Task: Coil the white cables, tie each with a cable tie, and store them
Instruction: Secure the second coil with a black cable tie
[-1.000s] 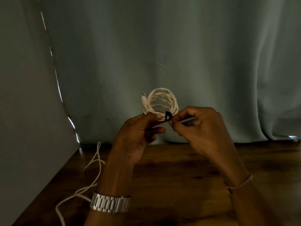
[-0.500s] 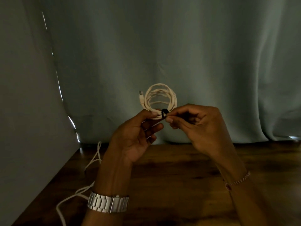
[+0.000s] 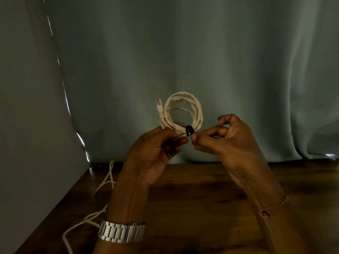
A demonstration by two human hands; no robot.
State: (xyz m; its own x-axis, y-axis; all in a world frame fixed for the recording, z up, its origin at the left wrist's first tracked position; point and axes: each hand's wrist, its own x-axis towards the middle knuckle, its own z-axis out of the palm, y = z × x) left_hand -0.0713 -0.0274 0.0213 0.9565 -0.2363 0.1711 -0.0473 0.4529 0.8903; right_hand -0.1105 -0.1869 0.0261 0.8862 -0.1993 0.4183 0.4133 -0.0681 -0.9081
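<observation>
Coil: white cable (image 3: 183, 111) wound into a round loop, held upright in the air above the table, in front of the curtain.
Plug: one end (image 3: 160, 109) sticks up just beside the loop's left edge.
Tie: black cable tie (image 3: 189, 130) wraps the bottom of the loop, between my two hands.
Left hand (image 3: 156, 153): my thumb and fingers pinch the lower strands just left of the tie.
Right hand (image 3: 225, 142): my thumb and forefinger pinch at the tie's right side; the other fingers curl.
Loose cable (image 3: 102, 187): another white length trails over the wooden table (image 3: 201, 208) at left.
Wrists: metal watch (image 3: 122, 232) on my left, bead bracelet (image 3: 273, 208) on my right.
Backdrop: grey-green curtain (image 3: 220, 61).
</observation>
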